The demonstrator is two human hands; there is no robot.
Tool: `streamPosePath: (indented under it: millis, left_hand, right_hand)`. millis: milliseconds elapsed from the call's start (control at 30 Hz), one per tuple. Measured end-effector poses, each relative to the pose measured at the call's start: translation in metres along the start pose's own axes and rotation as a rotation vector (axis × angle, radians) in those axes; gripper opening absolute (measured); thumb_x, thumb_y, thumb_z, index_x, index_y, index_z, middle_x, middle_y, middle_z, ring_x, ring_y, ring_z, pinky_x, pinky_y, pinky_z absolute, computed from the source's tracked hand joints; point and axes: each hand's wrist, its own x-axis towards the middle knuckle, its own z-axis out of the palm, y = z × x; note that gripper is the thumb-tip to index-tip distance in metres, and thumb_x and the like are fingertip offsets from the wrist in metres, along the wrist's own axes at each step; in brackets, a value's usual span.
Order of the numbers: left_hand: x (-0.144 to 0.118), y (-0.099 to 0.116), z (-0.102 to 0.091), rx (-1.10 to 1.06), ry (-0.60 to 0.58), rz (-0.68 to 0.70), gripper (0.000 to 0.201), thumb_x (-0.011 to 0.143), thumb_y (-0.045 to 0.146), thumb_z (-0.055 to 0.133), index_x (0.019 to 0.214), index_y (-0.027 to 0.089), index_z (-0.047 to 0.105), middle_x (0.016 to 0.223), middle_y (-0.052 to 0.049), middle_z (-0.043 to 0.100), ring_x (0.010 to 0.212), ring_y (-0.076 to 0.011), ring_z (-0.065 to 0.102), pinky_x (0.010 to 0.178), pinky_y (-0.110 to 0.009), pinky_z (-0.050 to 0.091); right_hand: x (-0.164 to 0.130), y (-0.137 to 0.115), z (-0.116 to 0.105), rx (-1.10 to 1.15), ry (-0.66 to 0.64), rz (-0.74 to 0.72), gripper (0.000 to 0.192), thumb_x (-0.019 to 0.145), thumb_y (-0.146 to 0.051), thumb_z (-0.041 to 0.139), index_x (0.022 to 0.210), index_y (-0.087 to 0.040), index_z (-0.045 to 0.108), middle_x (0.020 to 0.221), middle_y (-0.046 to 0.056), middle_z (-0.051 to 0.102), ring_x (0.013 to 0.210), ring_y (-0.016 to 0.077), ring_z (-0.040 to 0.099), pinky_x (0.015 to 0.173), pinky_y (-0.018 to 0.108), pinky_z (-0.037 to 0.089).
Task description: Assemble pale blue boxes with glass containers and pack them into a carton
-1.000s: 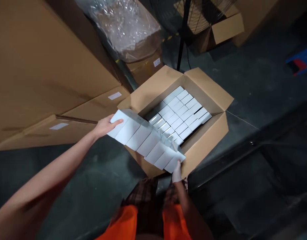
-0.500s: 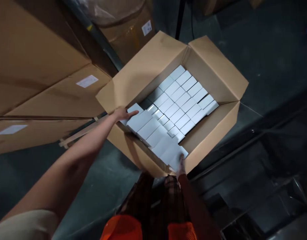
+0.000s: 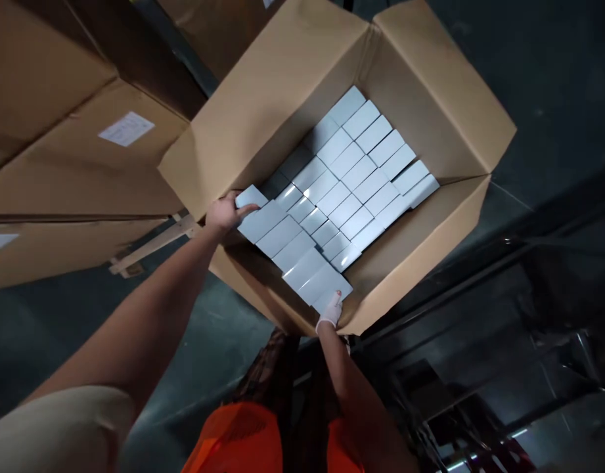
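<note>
A large open cardboard carton (image 3: pixel 420 230) stands before me, its flaps spread. Inside lie rows of small white boxes (image 3: pixel 360 179). Across the near side, a row of white boxes (image 3: pixel 296 253) is squeezed between my two hands, above the carton's near part. My left hand (image 3: pixel 228 211), bare, presses the row's left end with the thumb on top. At the other end, my right hand (image 3: pixel 331 310) wears a white glove with the thumb tip exposed, and its thumb rests over the last box. The fingers beneath both ends are hidden.
Big cardboard boxes (image 3: pixel 85 157) with white labels are stacked at the left, above a wooden pallet (image 3: pixel 154 246). Another brown box (image 3: pixel 218 33) is behind the carton. Dark metal framing (image 3: pixel 479 263) runs along the right over a dark green floor (image 3: pixel 203 341).
The view has come closer to the carton. Both hands still hold the row of white boxes, and the right end has shifted left, away from the carton's right wall.
</note>
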Motion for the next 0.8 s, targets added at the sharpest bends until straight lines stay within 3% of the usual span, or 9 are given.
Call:
streamPosePath:
  millis: [133, 233, 300, 367, 433, 533, 633, 733, 800]
  left_hand:
    - [-0.017, -0.002, 0.008, 0.009, 0.132, 0.113, 0.062, 0.11, 0.053, 0.03, 0.157, 0.018, 0.049, 0.171, -0.012, 0.041, 0.158, -0.0335, 0.034, 0.131, -0.048, 0.024]
    - [-0.025, -0.009, 0.018, 0.011, 0.147, 0.163, 0.064, 0.111, 0.049, 0.022, 0.166, 0.02, 0.036, 0.173, -0.012, 0.037, 0.157, -0.0317, 0.037, 0.13, -0.048, 0.026]
    - [-0.031, -0.019, 0.027, 0.046, 0.124, 0.197, 0.079, 0.105, 0.062, 0.038, 0.17, 0.019, 0.026, 0.179, -0.017, 0.023, 0.157, -0.0374, 0.037, 0.129, -0.051, 0.029]
    - [-0.037, -0.029, 0.039, 0.114, 0.108, 0.225, 0.103, 0.093, 0.073, 0.058, 0.171, 0.015, 0.024, 0.181, -0.023, 0.002, 0.162, -0.0458, 0.023, 0.13, -0.056, 0.021]
    - [-0.042, -0.034, 0.052, 0.177, 0.082, 0.255, 0.115, 0.088, 0.075, 0.065, 0.17, 0.008, 0.02, 0.179, -0.029, -0.005, 0.166, -0.0482, 0.008, 0.131, -0.059, 0.013]
    - [-0.041, -0.025, 0.071, 0.201, 0.015, 0.267, 0.127, 0.081, 0.078, 0.072, 0.169, 0.005, 0.017, 0.177, -0.034, -0.001, 0.166, -0.05, 0.0, 0.13, -0.062, 0.012]
    - [-0.033, -0.001, 0.087, 0.18, 0.015, 0.183, 0.136, 0.073, 0.083, 0.074, 0.169, 0.006, 0.018, 0.174, -0.037, 0.008, 0.161, -0.0561, 0.015, 0.126, -0.064, 0.018]
    - [-0.026, 0.016, 0.091, 0.112, 0.105, 0.027, 0.114, 0.086, 0.074, 0.067, 0.168, 0.009, 0.02, 0.167, -0.033, 0.03, 0.148, -0.0505, 0.041, 0.121, -0.057, 0.031]
    - [-0.018, 0.015, 0.082, 0.08, 0.094, -0.052, 0.1, 0.093, 0.06, 0.064, 0.168, 0.013, 0.018, 0.161, -0.029, 0.04, 0.142, -0.0478, 0.048, 0.117, -0.055, 0.037]
  right_hand:
    - [-0.005, -0.003, -0.007, -0.068, 0.108, -0.084, 0.068, 0.104, -0.034, 0.045, 0.163, -0.001, 0.037, 0.155, 0.029, 0.054, 0.154, 0.0355, 0.041, 0.125, 0.05, 0.037]
    - [0.006, -0.011, -0.011, -0.116, 0.118, -0.2, 0.072, 0.102, -0.034, 0.05, 0.164, -0.003, 0.036, 0.17, 0.027, 0.034, 0.162, 0.0363, 0.023, 0.131, 0.057, 0.022]
    - [0.013, -0.015, -0.007, -0.22, 0.071, -0.298, 0.067, 0.101, -0.039, 0.055, 0.161, -0.01, 0.046, 0.172, 0.022, 0.034, 0.162, 0.0365, 0.023, 0.131, 0.062, 0.015]
    - [0.014, -0.016, 0.006, -0.369, 0.029, -0.348, 0.064, 0.1, -0.045, 0.057, 0.156, -0.013, 0.054, 0.171, 0.021, 0.038, 0.16, 0.0406, 0.026, 0.128, 0.071, 0.011]
    - [0.011, -0.013, 0.023, -0.491, -0.003, -0.351, 0.066, 0.1, -0.048, 0.057, 0.156, -0.014, 0.055, 0.17, 0.023, 0.038, 0.158, 0.0455, 0.024, 0.121, 0.08, 0.008]
    - [0.015, -0.011, 0.047, -0.56, -0.07, -0.356, 0.069, 0.1, -0.046, 0.054, 0.161, -0.015, 0.049, 0.17, 0.023, 0.038, 0.159, 0.0487, 0.017, 0.116, 0.084, 0.012]
    - [0.034, -0.015, 0.061, -0.544, -0.082, -0.337, 0.063, 0.101, -0.04, 0.05, 0.161, -0.02, 0.048, 0.171, 0.018, 0.039, 0.157, 0.0424, 0.023, 0.117, 0.078, 0.02]
    - [0.049, -0.014, 0.062, -0.521, -0.04, -0.292, 0.062, 0.101, -0.032, 0.046, 0.162, -0.02, 0.046, 0.173, 0.019, 0.034, 0.151, 0.0354, 0.035, 0.118, 0.069, 0.027]
    - [0.052, -0.008, 0.056, -0.513, -0.034, -0.285, 0.063, 0.097, -0.028, 0.05, 0.16, -0.021, 0.05, 0.173, 0.018, 0.032, 0.149, 0.0345, 0.038, 0.117, 0.061, 0.034]
